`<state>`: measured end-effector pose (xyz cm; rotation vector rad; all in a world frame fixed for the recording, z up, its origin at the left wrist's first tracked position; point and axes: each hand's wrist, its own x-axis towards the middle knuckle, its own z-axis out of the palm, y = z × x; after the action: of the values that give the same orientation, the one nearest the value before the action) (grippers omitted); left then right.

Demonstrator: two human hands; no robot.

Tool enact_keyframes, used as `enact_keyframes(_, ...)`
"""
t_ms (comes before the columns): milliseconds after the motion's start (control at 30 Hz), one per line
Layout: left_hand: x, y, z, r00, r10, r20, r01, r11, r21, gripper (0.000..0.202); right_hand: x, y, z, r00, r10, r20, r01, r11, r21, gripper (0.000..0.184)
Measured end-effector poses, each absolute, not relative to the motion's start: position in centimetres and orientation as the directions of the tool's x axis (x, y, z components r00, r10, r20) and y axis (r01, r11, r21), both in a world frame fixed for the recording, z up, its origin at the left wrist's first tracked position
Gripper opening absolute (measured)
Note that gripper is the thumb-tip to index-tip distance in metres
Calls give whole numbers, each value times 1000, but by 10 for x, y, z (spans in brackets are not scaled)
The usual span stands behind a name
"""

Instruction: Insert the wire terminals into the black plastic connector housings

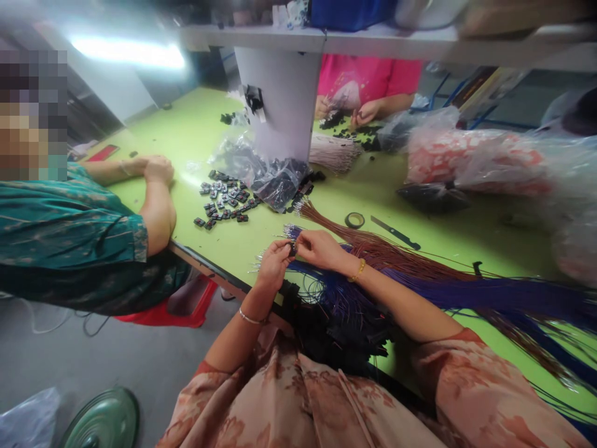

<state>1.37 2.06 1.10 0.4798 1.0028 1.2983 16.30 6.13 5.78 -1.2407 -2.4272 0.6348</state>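
My left hand [274,264] and my right hand [318,248] meet over the green table's [196,134] near edge. Together they pinch a small black connector [291,248]; both hands have their fingers closed round it. Thin wires with bare metal tips stick out to the left of my left hand. Under my right forearm lie long bundles of blue wires [466,292] and brown wires [373,246]. A heap of black wired parts [336,330] sits against my lap.
Loose black connectors [224,200] lie scattered mid-table beside a plastic bag [275,180] of more. A tape ring [354,219] and a black blade tool [395,233] lie beyond the wires. One person leans on the left; another in pink works opposite. A white post [280,102] stands centre.
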Motion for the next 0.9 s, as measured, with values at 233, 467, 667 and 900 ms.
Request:
enact_keyframes(233,15,21,15,-62,932,-356,-514,276,812,25,164,59,54,-518,851,89,666,466,-582,12)
enact_keyframes(467,52,-33,61,-34,978,205,29,-204,979,11,179,84,83,-582,813,17,589,436,-681,20)
enact_keyframes(667,110,-77,63,827,450,337,141,-746,651,36,145,62,85,-664,722,-196,716,536,-448,12)
enact_keyframes(900,51,-31,55,323,885,336,215,-415,884,22,136,44,55,-602,770,-211,786,525,-327,15)
